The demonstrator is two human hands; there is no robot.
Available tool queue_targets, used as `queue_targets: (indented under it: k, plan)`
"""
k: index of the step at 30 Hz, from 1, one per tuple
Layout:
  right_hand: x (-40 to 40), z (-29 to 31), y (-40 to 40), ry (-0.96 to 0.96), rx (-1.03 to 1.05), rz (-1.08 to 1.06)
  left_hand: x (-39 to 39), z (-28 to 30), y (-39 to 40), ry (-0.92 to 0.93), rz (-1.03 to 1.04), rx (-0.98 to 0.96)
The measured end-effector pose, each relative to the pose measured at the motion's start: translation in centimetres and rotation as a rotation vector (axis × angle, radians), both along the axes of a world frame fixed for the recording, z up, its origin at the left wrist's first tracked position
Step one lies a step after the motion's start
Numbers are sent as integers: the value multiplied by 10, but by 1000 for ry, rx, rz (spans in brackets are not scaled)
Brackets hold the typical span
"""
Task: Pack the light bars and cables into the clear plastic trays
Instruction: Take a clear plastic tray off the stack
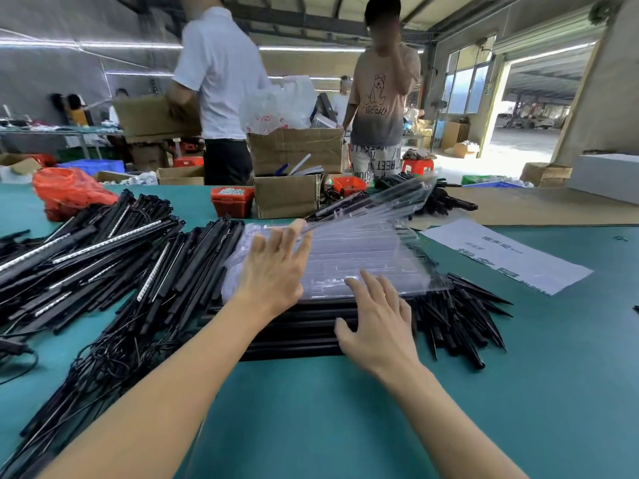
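Two bare hands are seen reaching forward over a green table (311, 409). The right hand (377, 323) is spread with straight fingers, its fingertips laid on the near edge of a stack of clear plastic trays (345, 257) and its thumb over black bars lying under that stack; nothing is gripped by it. The left hand (276, 267) is laid flat on the stack's left part, while the tips of its fingers lift one upper tray (387, 202), which is tilted upward toward the far right. How many trays are in the stack cannot be counted, and no contents can be made out in them. A large loose heap of black light bars (103, 257), some with white LED strips showing, is spread to the left, with tangled black cables (103, 350) at its near side. A smaller pile of black pointed stakes (463, 316) lies just right of the stack, and one printed white sheet (508, 254) beyond it. Farther back, one small red bin (230, 203) is filled with small pale pieces, an open cardboard box (287, 198) stands beside it, and one red bag (69, 191) sits at the far left. Two people stand behind the table among more cartons.
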State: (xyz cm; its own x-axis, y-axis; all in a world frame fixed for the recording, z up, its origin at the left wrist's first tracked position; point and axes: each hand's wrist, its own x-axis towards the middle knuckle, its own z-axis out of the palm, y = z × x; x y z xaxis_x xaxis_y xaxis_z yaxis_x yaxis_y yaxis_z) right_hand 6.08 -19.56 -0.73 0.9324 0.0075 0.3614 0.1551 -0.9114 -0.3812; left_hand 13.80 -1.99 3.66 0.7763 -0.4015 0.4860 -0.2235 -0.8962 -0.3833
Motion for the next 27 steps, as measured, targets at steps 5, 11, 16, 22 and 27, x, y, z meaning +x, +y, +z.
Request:
queue_targets:
  k: [5, 11, 16, 22, 27]
  plan:
    - [35, -2, 9, 149, -178, 4, -10, -9, 3, -40, -85, -20]
    - [53, 1, 18, 81, -152, -21, -14, -9, 18, -144, -171, -211]
    - [57, 0, 19, 108, -139, -32, -4, 26, 25, -242, -164, -551]
    - [64, 5, 16, 146, -136, -3, -14, 89, 39, -473, -282, -748]
    - [66, 4, 9, 244, -68, 64, -50, 87, 27, -534, -501, -542]
